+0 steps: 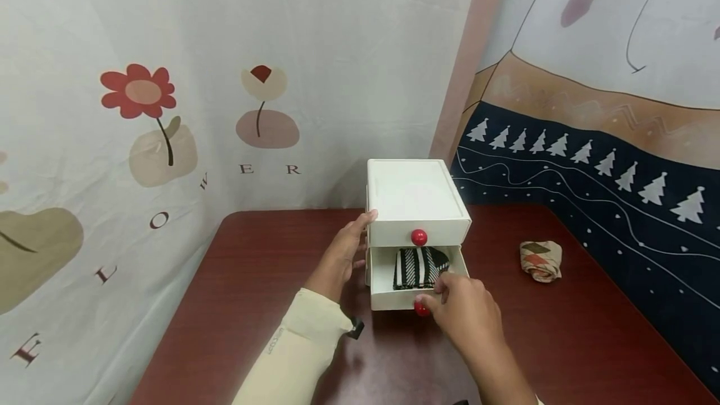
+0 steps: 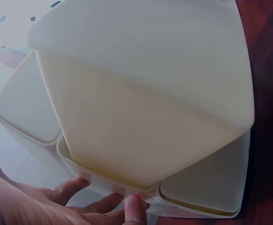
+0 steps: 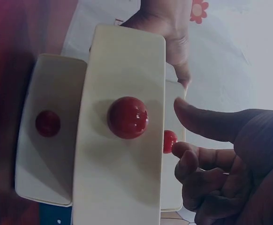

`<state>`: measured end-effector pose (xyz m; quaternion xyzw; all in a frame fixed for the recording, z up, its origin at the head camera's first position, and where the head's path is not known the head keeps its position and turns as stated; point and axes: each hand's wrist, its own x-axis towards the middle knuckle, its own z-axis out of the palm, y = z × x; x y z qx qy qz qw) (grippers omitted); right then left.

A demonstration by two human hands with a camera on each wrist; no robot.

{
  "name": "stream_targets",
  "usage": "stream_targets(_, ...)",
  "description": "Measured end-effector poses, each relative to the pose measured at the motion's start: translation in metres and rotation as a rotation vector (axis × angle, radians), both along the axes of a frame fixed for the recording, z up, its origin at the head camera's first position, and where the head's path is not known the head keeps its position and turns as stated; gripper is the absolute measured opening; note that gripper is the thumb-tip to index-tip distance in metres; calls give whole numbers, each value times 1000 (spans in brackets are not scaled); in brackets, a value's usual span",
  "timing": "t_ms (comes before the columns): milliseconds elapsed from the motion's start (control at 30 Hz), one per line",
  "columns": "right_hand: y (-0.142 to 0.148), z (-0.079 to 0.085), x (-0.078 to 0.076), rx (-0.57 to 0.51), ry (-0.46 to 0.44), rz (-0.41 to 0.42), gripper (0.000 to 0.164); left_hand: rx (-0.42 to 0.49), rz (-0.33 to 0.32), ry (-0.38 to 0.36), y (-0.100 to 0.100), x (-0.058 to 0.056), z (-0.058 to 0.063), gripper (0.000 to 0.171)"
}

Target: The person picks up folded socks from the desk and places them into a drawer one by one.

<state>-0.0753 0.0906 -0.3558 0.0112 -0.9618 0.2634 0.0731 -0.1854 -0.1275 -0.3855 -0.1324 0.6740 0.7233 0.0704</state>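
A small white drawer cabinet (image 1: 413, 189) with round red knobs stands on the table. Its middle drawer (image 3: 122, 178) is pulled out, and a folded black-and-white striped cloth (image 1: 419, 269), like rolled socks, lies in it. My left hand (image 1: 339, 252) lies along the cabinet's left side, thumb at the top front corner; in the left wrist view its spread fingertips (image 2: 110, 201) touch the side. My right hand (image 1: 467, 311) is at the pulled-out drawer's front, overlapping its knob (image 3: 128, 118) in the head view. In the right wrist view, thumb and forefinger are apart with nothing between them.
A rolled argyle-patterned cloth bundle (image 1: 541, 261) lies on the dark red table (image 1: 253, 305), right of the cabinet. A flower-printed white sheet (image 1: 337, 49) hangs behind the table, and a dark blue tree-patterned sheet (image 1: 562, 174) borders the right side.
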Motion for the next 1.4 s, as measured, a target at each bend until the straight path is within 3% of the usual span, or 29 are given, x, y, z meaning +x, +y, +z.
stream_targets(67,0,-3,1,28,-47,4,33,1,-6,2,0,0,1,86)
stream_targets(200,0,-11,-1,77,-112,19,29,-1,-10,7,0,1,1,88)
stream_targets(367,-2,-18,-3,89,-142,40,38,0,-5,1,1,1,0,86)
stream_targets(733,-5,-20,-9,50,-94,71,41,-1,-3,-9,2,1,0,84)
stream_targets(1000,-10,-23,-22,59,-86,62,48,-6,-2,-13,0,1,1,85)
stream_targets(1400,-18,-29,-45,30,-37,7,39,-11,-6,-31,1,3,3,90)
